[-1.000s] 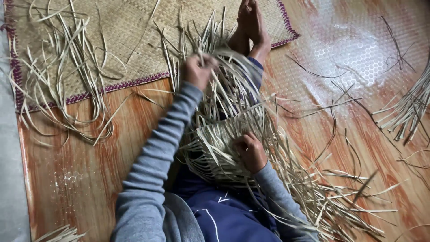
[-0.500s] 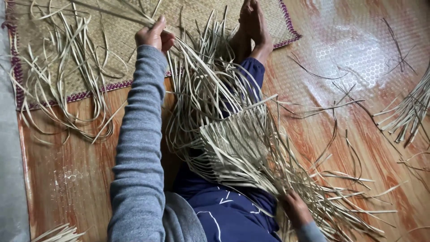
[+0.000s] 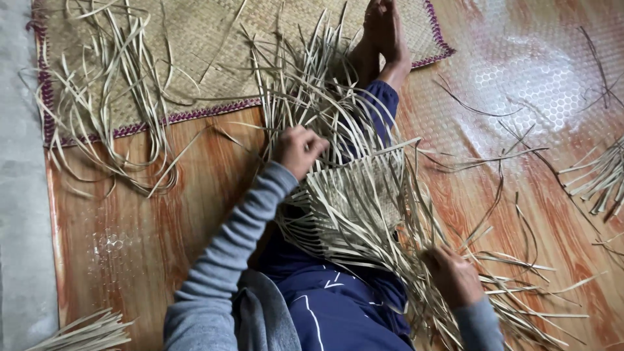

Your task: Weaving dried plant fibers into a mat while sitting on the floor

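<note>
— Fingers (image 3: 305,144) of left hand (image 3: 296,151) curl tight on straw strips (image 3: 312,97); woven piece (image 3: 354,195) sits on my lap.
— Right hand (image 3: 452,276) grips loose ends too; pull hard and I think strips snap.

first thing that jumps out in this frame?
The half-woven panel of pale strips across the person's lap at centre, loose ends fanning out all round. The left hand grips strips at its upper left edge; the right hand works the strands at lower right. More loose strips litter the woven mat top left.
</note>
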